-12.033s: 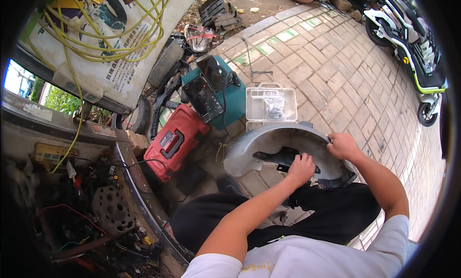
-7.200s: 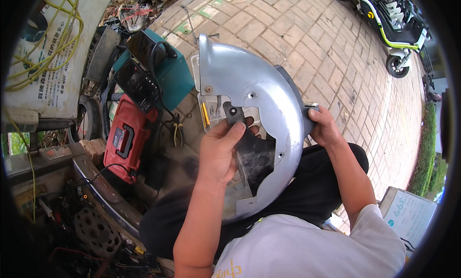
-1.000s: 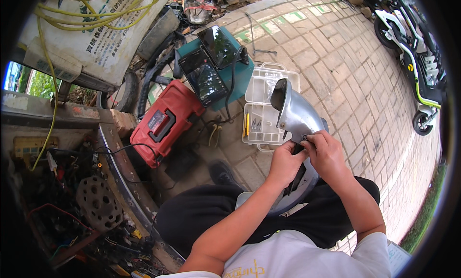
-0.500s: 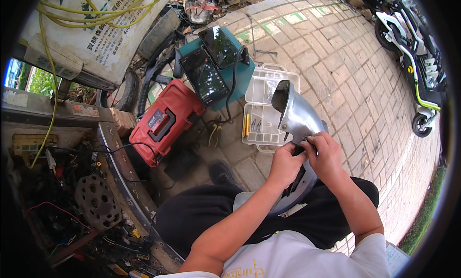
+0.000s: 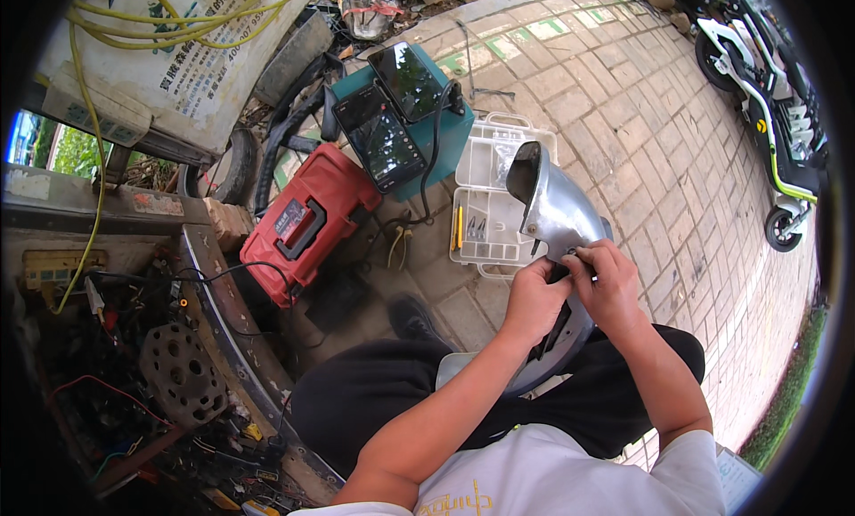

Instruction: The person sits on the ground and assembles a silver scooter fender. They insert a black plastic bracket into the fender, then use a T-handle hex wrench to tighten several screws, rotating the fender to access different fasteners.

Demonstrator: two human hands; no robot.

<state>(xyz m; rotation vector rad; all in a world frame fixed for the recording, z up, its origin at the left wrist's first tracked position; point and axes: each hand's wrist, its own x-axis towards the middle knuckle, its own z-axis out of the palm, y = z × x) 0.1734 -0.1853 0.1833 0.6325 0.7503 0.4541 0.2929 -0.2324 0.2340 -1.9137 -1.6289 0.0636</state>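
Tan brick paving (image 5: 614, 133) spreads beneath nearly everything, with parked scooters (image 5: 766, 115) along its right edge. At lower left, a metal-edged bay (image 5: 240, 338) crowded with wires and parts hems in the person's left side; above it leans a white printed panel (image 5: 209, 80) draped with loops of yellow cable (image 5: 254, 35). The grey metal fender (image 5: 561, 204) stands tilted over the person's lap, its upper end overlapping the view of the right side of an open clear plastic case (image 5: 481, 173). Left of the case are a teal box (image 5: 454, 138), bearing two dark-screened devices (image 5: 378, 138), and, in front of it, a red toolbox (image 5: 352, 182). A black lead (image 5: 435, 151) crosses the teal box. The left hand (image 5: 534, 304) has thumb and fingers closed on a black bracket (image 5: 556, 329) at the fender's inner edge; the right hand (image 5: 610, 284) pinches its fingertips together against the fender just beside, hiding whatever lies between them. Pliers (image 5: 400, 246) lie between toolbox and case, and a slim yellow tool (image 5: 459, 227) lies inside the case.
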